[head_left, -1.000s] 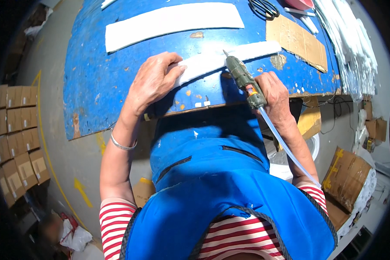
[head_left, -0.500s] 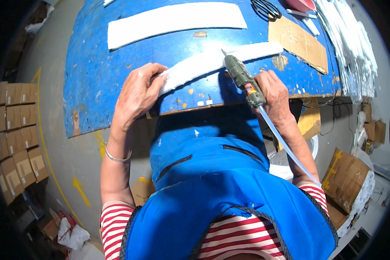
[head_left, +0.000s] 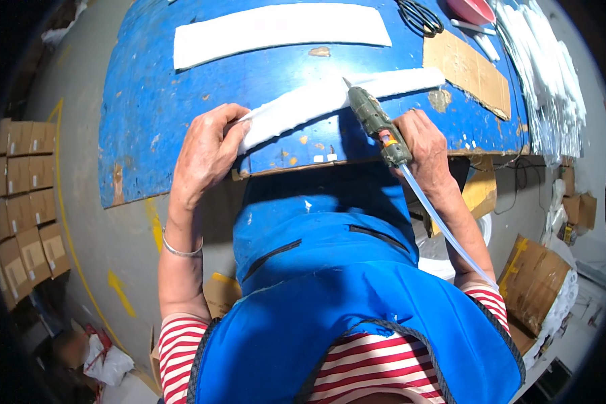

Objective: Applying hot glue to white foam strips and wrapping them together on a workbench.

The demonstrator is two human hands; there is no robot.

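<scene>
Off the tabletop's left edge, stacked cardboard boxes (head_left: 21, 202) stand on the floor; the picture's rim cuts them off, so no count is possible.

The left hand (head_left: 207, 153) lies near the front edge of the blue tabletop (head_left: 148, 101), fingers curled over the left end of a white foam strip (head_left: 330, 99). That end is covered by the fingers. The strip runs diagonally up toward the right edge. A second, wider white strip (head_left: 283, 25) lies flat near the far edge. Strip count: two.

The right hand (head_left: 421, 145) is closed around a green glue gun (head_left: 374, 124) at the front edge, nozzle resting on the nearer strip. Its grip is hidden in the palm. One clear glue stick (head_left: 444, 229) projects from the rear of the gun.

Toward the far right corner: one cardboard piece (head_left: 468, 71), one pair of scissors (head_left: 421, 17), partly cut off, and a stack of white sheets (head_left: 545, 81), number not discernible.
</scene>
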